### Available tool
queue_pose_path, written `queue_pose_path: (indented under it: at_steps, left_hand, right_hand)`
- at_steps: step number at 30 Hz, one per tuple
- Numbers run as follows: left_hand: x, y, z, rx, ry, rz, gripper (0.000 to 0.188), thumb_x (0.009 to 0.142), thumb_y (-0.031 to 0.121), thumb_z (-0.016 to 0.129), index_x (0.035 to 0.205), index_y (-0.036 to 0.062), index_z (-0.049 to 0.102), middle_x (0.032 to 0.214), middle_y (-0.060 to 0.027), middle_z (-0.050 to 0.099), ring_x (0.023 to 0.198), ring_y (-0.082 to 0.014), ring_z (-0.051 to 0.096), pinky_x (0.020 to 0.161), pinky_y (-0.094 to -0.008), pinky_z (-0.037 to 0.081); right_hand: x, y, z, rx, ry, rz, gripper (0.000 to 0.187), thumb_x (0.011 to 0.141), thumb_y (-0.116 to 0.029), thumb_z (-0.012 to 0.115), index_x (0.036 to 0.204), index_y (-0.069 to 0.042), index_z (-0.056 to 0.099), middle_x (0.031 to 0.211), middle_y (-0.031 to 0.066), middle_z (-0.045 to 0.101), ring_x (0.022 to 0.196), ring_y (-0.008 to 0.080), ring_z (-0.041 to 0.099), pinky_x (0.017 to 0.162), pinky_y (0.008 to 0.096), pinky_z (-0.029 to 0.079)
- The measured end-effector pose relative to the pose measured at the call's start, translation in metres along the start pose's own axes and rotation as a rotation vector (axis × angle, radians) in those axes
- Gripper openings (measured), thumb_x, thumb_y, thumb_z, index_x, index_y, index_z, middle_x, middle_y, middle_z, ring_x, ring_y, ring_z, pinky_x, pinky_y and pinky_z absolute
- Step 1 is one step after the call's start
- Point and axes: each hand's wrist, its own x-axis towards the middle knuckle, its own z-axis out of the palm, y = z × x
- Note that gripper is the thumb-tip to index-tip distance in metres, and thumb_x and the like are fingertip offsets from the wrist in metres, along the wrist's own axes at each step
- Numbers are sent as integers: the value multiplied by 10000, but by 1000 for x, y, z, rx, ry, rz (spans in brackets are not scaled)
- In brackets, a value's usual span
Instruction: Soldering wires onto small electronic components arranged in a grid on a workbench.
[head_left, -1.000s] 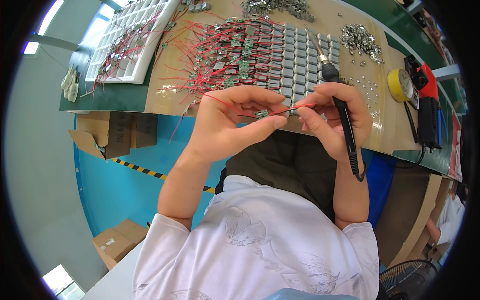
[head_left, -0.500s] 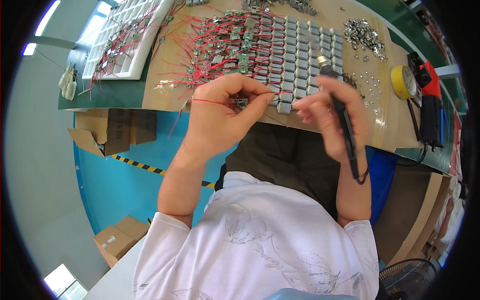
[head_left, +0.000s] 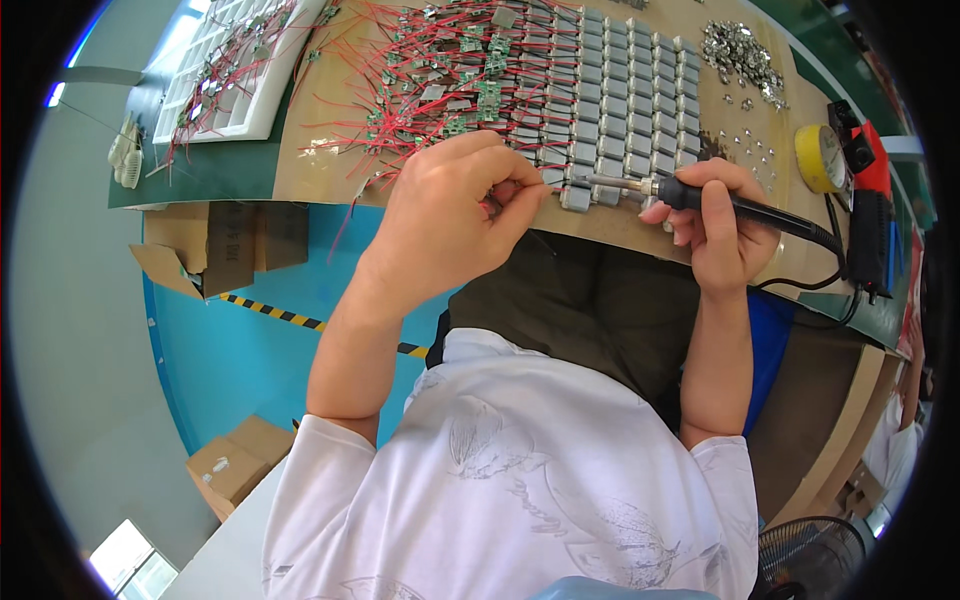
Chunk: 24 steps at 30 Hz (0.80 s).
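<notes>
By grey blocks (head_left: 637, 125), soldering iron (head_left: 673, 192) now sideways

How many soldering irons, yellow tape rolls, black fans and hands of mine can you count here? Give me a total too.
Soldering iron: 1
Yellow tape roll: 1
Black fan: 1
Your hands: 2 (left hand, right hand)
Total: 5

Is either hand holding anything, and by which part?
The right hand holds the soldering iron by its black handle. The left hand is pinched closed, red wire showing inside it; exactly where the wire is gripped is hidden.
</notes>
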Motion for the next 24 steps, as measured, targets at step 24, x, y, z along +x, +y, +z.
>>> queue_pose_path:
  at_steps: [24]
  left_hand:
    - [-1,-2,4,27,15,17,84,801,38,766,798,23,684,722,-63,626,595,-200,642,547,-302,522]
  right_hand:
    - [5,-4,2,-49,-74,-30,136,923,17,553,974,68,668,734,64,626,543,65,590,538,215,554]
